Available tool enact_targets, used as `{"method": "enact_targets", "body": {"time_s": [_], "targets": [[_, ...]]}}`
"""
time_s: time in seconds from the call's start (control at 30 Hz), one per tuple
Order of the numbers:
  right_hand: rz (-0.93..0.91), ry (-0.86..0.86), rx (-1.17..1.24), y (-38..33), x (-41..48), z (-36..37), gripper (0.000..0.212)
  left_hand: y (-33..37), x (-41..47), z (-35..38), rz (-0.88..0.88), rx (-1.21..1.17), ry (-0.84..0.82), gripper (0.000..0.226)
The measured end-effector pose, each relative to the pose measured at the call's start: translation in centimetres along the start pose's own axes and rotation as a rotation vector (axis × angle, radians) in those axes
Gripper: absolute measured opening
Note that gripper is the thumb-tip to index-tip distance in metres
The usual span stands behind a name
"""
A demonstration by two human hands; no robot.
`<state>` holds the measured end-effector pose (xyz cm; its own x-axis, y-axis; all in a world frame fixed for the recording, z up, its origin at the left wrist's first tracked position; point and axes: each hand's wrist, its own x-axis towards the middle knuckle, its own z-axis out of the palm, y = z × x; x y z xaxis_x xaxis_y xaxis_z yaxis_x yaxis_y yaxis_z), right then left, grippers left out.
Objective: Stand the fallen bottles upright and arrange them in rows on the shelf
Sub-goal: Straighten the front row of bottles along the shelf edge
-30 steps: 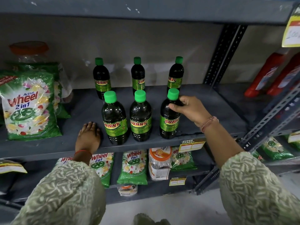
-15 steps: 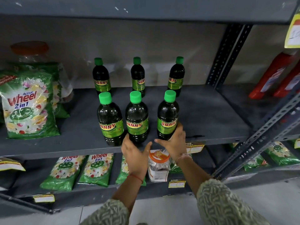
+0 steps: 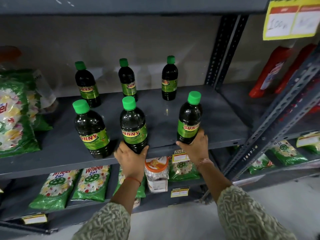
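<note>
Where the grey shelf (image 3: 216,122) carries them, six dark bottles with green caps stand upright in two rows of three. The front middle bottle (image 3: 133,125) sits at the shelf's front edge, around 6 o'clock of the group, and the left hand (image 3: 130,157) has its fingers curled round the base, gripping it from below and in front. The front right bottle (image 3: 189,119) stands toward 4 o'clock, well apart from the middle one, with the right hand (image 3: 195,145) wrapped round its lower part, thumb on the left side. The front left bottle (image 3: 90,129), at 8 o'clock, is untouched. Behind, the back left bottle (image 3: 87,84), back middle bottle (image 3: 127,80) and back right bottle (image 3: 169,78) run from 11 to 1 o'clock near the wall. Each holds a very dark liquid filling it to the neck, and each wears a green label reading SUNNY.

At 9 o'clock a green detergent pouch (image 3: 15,118) is cut off by the picture edge. A clear jar with an orange lid (image 3: 156,174) stands on the lower shelf, partly behind the shelf edge; its contents are hard to make out. Red bottles (image 3: 273,70) at 2 o'clock are blurred and half hidden by a slanted metal strut (image 3: 277,115). The writing on the yellow price tag (image 3: 292,21) is unreadable.
</note>
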<state>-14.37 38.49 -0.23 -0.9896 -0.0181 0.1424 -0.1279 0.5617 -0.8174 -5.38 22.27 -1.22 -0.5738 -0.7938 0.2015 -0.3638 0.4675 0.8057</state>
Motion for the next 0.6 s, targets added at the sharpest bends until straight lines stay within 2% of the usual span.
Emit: {"method": "enact_targets", "body": {"time_s": [0.33,0.4,0.47,0.53,0.6], "targets": [[0.010,-0.036,0.037,1.6,0.5,-1.5,0.084,0.3,-0.7,0.0,0.018,0.000,-0.023,0.066],[0.011,-0.034,0.077,1.7,0.0,-1.7,0.099,0.3,-0.9,-0.1,0.038,-0.018,-0.046,0.072],[0.047,0.045,0.147,1.4,-1.8,-2.0,0.107,-0.4,-1.2,-0.9,0.052,-0.086,-0.051,0.080],[0.007,0.147,0.185,0.5,-4.7,-1.6,0.098,-2.0,-1.7,-2.5,0.125,-0.132,0.022,0.091],[-0.145,0.159,0.176,-1.0,-7.1,-0.6,0.093,-3.5,-1.5,-4.5,0.151,-0.173,0.118,0.104]]}}
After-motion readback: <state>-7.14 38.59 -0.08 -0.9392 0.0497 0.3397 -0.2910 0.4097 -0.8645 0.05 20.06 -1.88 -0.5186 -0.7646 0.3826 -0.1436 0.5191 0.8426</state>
